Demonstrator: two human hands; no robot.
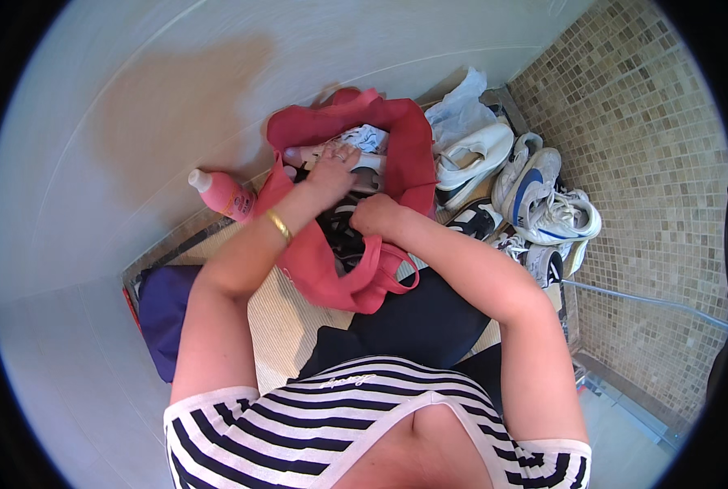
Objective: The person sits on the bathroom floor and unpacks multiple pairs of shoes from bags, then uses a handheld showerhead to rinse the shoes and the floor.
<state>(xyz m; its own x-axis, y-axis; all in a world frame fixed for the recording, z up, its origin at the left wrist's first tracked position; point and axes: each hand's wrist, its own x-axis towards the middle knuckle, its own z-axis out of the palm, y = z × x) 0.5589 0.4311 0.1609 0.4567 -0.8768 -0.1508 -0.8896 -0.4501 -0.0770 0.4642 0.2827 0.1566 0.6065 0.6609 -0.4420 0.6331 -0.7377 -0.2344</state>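
A red fabric bag (413, 134) stands wide open in front of me, and both my hands are inside its mouth. My left hand (334, 169), with a gold bangle on the wrist, lies with fingers stretched over white items near the bag's far side. Beside it are a crumpled white-and-blue cloth (365, 138) and a grey rounded item (368, 180). My right hand (377, 215) is curled at the bag's near right, against a black item with white stripes (346, 236) that looks like a shoe. Its fingertips are hidden, so what they grip cannot be seen.
A pink bottle with a white cap (224, 194) stands left of the bag by the wall. White shoes (474, 155) and blue-trimmed sneakers (543, 200) are piled at the right. Dark purple fabric (168, 314) lies at the left on a beige woven mat (278, 334).
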